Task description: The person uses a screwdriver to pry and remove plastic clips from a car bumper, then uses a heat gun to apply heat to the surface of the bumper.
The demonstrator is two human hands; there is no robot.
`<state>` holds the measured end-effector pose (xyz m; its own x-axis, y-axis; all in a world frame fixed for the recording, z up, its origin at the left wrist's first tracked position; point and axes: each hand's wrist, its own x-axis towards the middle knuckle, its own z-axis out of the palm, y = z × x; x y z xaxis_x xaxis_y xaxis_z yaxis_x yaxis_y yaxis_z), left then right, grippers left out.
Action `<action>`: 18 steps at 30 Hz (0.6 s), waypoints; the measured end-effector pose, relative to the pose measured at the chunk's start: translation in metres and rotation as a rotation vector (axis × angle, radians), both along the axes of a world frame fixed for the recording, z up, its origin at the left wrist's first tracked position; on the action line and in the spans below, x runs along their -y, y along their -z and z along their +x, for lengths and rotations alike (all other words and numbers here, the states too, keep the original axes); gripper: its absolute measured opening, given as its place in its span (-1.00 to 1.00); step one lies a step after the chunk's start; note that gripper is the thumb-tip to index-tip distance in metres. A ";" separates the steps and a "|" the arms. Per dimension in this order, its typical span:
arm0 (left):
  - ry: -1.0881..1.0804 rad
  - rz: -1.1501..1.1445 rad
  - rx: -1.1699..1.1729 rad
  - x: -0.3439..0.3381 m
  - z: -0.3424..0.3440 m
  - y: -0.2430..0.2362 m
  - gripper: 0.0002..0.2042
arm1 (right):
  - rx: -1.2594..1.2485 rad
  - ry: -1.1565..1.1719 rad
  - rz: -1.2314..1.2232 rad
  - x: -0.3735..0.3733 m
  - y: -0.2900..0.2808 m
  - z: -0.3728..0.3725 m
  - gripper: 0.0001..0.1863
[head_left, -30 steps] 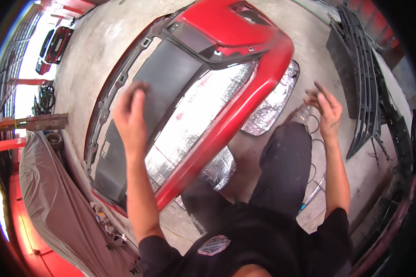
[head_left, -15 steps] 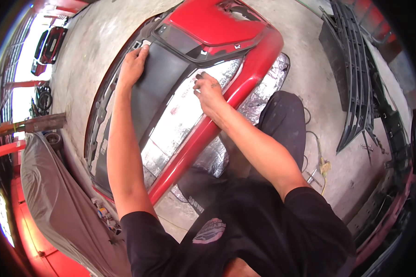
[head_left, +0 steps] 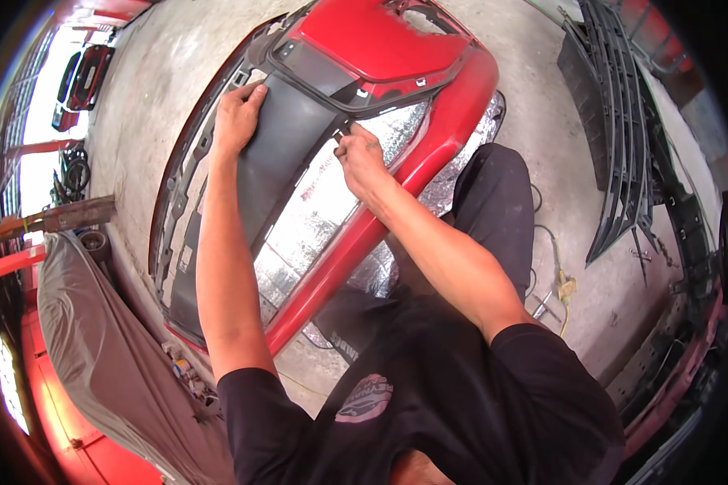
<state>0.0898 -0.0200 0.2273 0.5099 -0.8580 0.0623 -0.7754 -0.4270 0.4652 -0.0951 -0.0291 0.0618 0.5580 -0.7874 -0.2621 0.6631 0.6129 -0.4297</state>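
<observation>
A red car bumper (head_left: 404, 174) lies across the middle on crinkled silver foil sheeting (head_left: 311, 202). A dark grey plastic panel (head_left: 287, 129) runs along its inside, next to a black-framed opening. My left hand (head_left: 236, 117) is closed at the panel's far left edge, thumb and fingers bent around it beside a clip slot. Over the panel's right edge, close to the frame's corner, my right hand (head_left: 361, 158) pinches at a small dark piece or tab; its fingers partly cover what they grip.
Black slatted grilles (head_left: 619, 145) stand at the right. A yellow cord connector (head_left: 567, 287) lies on the concrete floor near my knee. At the left, a grey cover (head_left: 97, 339) drapes something large, near a wooden beam (head_left: 57, 218). A red car (head_left: 85, 85) shows farther off.
My right hand has shifted slightly up and left, and its loosely curled fingers have closed at the panel's edge. My left hand stays at the far edge. The bumper sits slightly differently in view.
</observation>
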 end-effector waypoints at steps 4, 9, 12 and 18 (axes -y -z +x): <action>0.008 0.010 -0.015 0.002 -0.014 -0.005 -0.60 | -0.019 0.046 -0.059 0.001 -0.001 -0.002 -0.66; -0.026 0.005 -0.049 -0.001 -0.013 -0.005 -0.58 | 0.006 0.045 -0.056 0.000 -0.008 -0.003 -0.61; -0.054 0.040 -0.059 0.000 -0.014 -0.008 -0.58 | 0.013 0.042 -0.075 -0.001 -0.008 -0.003 -0.60; -0.062 0.037 -0.056 0.000 -0.022 -0.010 -0.58 | 0.019 0.034 -0.085 -0.001 -0.007 -0.007 -0.57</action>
